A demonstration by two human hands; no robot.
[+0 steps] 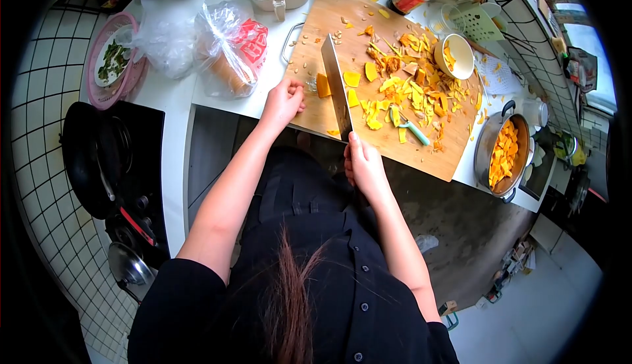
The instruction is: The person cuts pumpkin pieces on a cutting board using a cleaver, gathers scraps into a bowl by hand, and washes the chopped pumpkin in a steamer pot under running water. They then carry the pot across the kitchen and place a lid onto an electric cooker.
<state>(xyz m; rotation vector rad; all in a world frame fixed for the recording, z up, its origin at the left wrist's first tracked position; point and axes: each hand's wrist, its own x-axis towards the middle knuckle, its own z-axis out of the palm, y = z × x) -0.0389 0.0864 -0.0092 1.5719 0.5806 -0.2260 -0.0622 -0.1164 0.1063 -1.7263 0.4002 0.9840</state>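
I count two hands through the head camera. My right hand [359,164] is wrapped tight around the handle of one knife [338,90]. My left hand [283,105] has its fingers bent in, and I cannot tell if they pinch anything. One thick orange chunk [322,85] sits on the board [368,1], between my left hand and the blade. On the other side of the blade lie many yellow and orange scraps [408,97] and one tool with a blue-green handle [418,133]. There are too many scraps and pale seeds [305,65] to count.

One cream bowl [469,67] on the board has orange bits in it. One pot [482,160] with two black handles holds lots of orange pieces [503,150]. One pink basket [92,67] has one white plate with green leaves [112,63] inside. One see-through bag [217,28] holds something brown.

The board is flat, smooth wood on a white worktop [176,90]. The knife is wide, thin metal. The pot is round and shiny. The bag is crinkly plastic with red marks.
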